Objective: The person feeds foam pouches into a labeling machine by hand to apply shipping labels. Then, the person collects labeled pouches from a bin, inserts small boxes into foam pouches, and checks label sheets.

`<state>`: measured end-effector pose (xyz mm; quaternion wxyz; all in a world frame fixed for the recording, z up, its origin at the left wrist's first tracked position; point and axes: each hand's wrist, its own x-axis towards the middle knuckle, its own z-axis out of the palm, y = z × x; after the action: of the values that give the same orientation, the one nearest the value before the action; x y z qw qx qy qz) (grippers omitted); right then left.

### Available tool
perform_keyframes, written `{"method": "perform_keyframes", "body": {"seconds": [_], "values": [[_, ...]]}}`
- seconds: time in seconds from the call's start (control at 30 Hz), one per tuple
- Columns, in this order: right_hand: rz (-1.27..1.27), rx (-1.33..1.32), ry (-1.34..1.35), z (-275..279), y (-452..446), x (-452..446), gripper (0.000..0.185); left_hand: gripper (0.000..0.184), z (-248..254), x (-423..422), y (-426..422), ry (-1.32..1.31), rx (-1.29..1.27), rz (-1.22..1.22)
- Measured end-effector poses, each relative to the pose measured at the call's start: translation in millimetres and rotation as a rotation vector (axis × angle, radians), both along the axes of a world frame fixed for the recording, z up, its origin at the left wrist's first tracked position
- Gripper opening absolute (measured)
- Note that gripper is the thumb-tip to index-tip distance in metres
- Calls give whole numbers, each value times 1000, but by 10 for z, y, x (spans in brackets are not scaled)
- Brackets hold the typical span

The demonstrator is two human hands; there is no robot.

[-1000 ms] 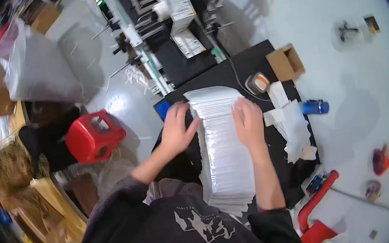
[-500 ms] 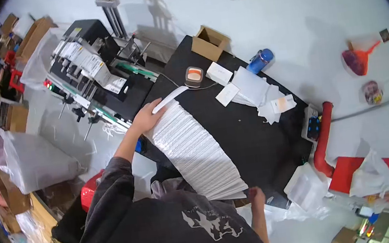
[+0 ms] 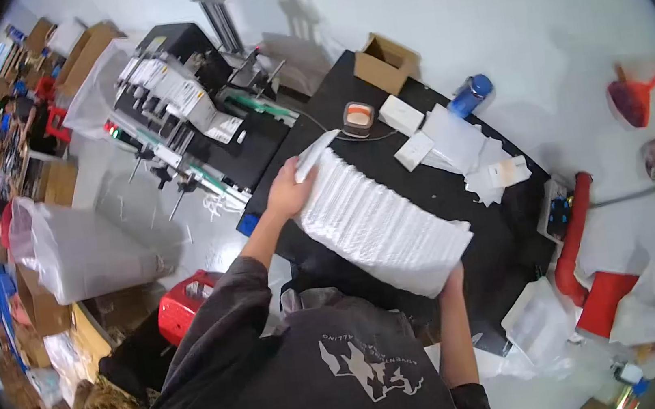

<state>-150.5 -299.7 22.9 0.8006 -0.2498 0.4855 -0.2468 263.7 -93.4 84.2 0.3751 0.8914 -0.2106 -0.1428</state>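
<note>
A long row of thin white packets (image 3: 383,224) lies slantwise over the near part of the black table. My left hand (image 3: 290,191) is closed on the row's upper left end, where the outermost packet tilts away from the others. At the lower right end, my right hand (image 3: 453,281) presses against the last packets, its fingers partly hidden beneath or behind them. The row is held between both hands.
Behind the row are a round device (image 3: 358,117), small white boxes (image 3: 401,114), white sheets (image 3: 454,138), an open cardboard box (image 3: 386,65) and a blue bottle (image 3: 470,95). A labelling machine (image 3: 184,99) stands upper left, a red stool (image 3: 185,308) left.
The view has turned. My right hand left the row's side and now holds its lower right end. Since half a second ago, the row has become shorter and more slanted between my hands.
</note>
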Motion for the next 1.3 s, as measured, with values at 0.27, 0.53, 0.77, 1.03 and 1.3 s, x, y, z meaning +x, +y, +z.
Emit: {"method": "perform_keyframes", "body": {"seconds": [0.27,0.53,0.77,1.03,1.3], "values": [[-107,155,-173,-640,-783,-933,50,95,-13,-418,328,155,11,-350],[-136,15,-221,-270,-442,-1518,44,117,4,-811,866,31,208,-647],[-114,-96,8,-684,-165,-1905,49,112,-95,-922,853,-169,201,-710],[261,-475,143,-1063,-83,-1089,58,92,-220,-345,486,-364,297,-675],[510,-2023,905,-863,-55,-921,73,96,-262,-116,223,-409,291,-668]]}}
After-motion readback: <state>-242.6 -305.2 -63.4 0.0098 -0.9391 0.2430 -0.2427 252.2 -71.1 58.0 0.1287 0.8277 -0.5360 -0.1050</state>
